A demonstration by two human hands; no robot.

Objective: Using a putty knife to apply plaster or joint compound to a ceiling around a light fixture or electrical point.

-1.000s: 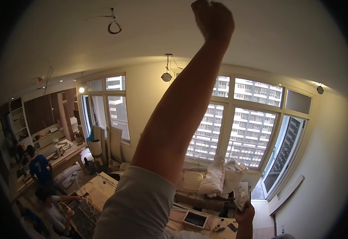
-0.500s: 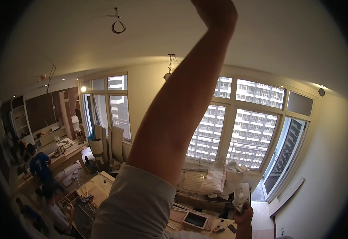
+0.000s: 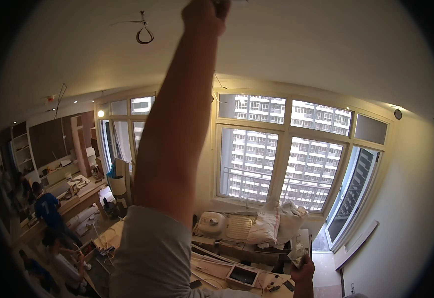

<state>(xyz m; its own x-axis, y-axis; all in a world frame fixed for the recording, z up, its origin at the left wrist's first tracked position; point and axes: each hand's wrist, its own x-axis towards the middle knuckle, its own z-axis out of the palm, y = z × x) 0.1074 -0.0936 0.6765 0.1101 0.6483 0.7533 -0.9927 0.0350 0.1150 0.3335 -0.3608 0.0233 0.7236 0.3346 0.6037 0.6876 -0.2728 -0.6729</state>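
My left arm is stretched straight up in front of me, and my left hand (image 3: 202,17) is closed near the ceiling (image 3: 281,44). A thin, flat, pale-edged tool (image 3: 239,0) sticks out from its fingers, mostly cut off by the upper edge of the picture. Low on the right, my right hand (image 3: 304,272) is closed around a flat putty knife (image 3: 297,253) smeared with whitish putty, its blade pointing up. Its handle is hidden in the fingers.
Pale sacks (image 3: 265,224) and a sink (image 3: 211,223) sit below the windows. Boards and a dark tray (image 3: 242,274) lie beneath me. A wire loop (image 3: 145,35) hangs from the ceiling. On the left, a person in blue (image 3: 47,206) stands by a workbench (image 3: 90,188); others are nearby.
My raised left arm has swung to the left, bringing the hand and the tool's edge into view. The right hand has stayed nearly in place.
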